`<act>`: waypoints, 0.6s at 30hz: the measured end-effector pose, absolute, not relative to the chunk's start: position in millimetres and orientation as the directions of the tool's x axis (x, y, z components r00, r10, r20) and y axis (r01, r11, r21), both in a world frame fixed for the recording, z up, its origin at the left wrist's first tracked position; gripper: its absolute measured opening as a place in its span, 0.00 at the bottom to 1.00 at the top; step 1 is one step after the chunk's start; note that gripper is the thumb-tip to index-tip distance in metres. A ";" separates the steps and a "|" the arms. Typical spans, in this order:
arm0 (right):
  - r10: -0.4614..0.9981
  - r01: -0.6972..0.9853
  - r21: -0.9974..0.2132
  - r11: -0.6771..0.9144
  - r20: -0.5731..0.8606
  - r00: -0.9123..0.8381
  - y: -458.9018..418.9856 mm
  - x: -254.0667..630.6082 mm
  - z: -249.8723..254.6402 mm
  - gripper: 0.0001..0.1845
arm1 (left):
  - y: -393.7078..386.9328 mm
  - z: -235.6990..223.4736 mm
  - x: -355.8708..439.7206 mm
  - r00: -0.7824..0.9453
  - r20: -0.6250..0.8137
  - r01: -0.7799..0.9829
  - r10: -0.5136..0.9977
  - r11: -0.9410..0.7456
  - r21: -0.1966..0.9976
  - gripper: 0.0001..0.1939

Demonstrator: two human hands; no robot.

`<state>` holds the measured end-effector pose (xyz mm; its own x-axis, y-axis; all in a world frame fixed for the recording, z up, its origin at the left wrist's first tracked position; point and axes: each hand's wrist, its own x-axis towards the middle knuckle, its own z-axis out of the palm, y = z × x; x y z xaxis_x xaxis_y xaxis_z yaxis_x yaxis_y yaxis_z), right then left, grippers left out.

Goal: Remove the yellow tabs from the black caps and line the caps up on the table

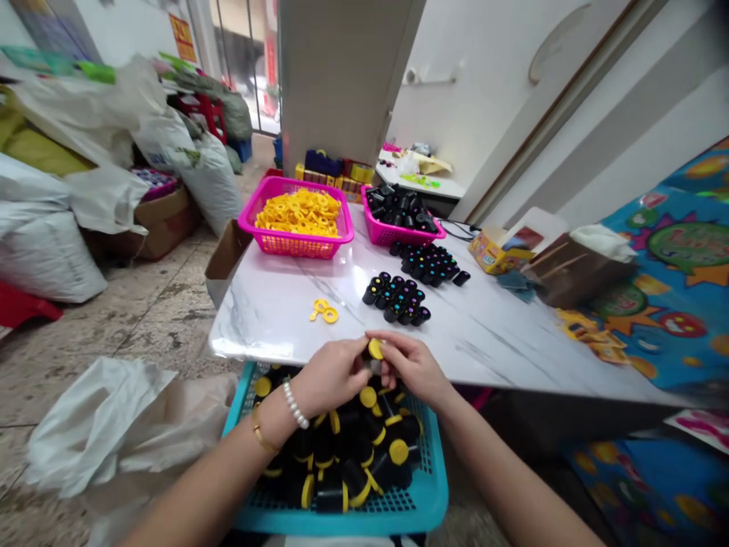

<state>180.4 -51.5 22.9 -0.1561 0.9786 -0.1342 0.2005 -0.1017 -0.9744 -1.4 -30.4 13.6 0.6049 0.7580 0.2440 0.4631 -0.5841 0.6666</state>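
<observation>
Both my hands meet at the near edge of the white marble table (273, 304). My left hand (329, 376) and my right hand (411, 366) pinch together one small black cylinder with a yellow cap (374, 349), fingers closed round it. Right under them a turquoise basket (421, 509) holds several black cylinders with yellow rings and caps. Two loose yellow rings (324, 310) lie on the table just beyond my left hand. A cluster of black cylinders (399, 298) stands ahead of my right hand.
A pink basket of yellow rings (297, 214) and a pink basket of black cylinders (399, 209) stand at the far table edge, with more black cylinders (428, 263) beside them. A tissue box (495, 251) and brown box (575, 270) sit right. Sacks and cartons (85, 190) fill the left floor.
</observation>
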 end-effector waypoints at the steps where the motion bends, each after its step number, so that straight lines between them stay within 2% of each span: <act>1: 0.984 0.172 -0.980 -0.103 -0.125 -0.124 -57.4 181.6 20.9 0.19 | -28.7 15.6 -10.1 0.613 0.260 0.433 0.746 -0.593 0.679 0.21; 3: 0.988 0.157 -0.981 -0.115 -0.130 -0.088 -70.3 182.4 16.2 0.18 | -20.5 17.7 -26.3 0.522 0.309 0.507 0.795 -0.580 0.638 0.26; 6: 0.984 0.288 -0.956 -0.048 -0.095 -0.153 -90.4 177.2 8.7 0.16 | 0.2 14.7 -39.8 0.372 0.373 0.737 0.850 -0.515 0.438 0.18; 8: 0.980 0.417 -0.903 0.100 0.016 -0.200 -99.2 171.5 5.0 0.15 | 12.7 9.7 -39.3 0.397 0.357 0.805 0.845 -0.508 0.307 0.10; 11: 0.965 0.529 -0.808 0.261 0.216 -0.148 -98.1 166.8 4.4 0.14 | 18.5 5.0 -27.9 0.457 0.380 0.805 0.805 -0.556 0.209 0.10; 13: 0.946 0.570 -0.767 0.295 0.320 -0.059 -87.8 168.3 9.0 0.14 | 13.8 7.6 -16.2 0.473 0.428 0.755 0.770 -0.605 0.253 0.09; 15: 0.916 0.632 -0.707 0.318 0.400 -0.013 -73.5 172.0 16.9 0.16 | 6.3 13.9 -3.2 0.502 0.450 0.648 0.739 -0.665 0.370 0.08; 18: 0.885 0.767 -0.535 0.355 0.456 -0.092 -53.5 178.0 29.5 0.18 | -0.7 24.6 14.5 0.565 0.437 0.487 0.700 -0.711 0.508 0.08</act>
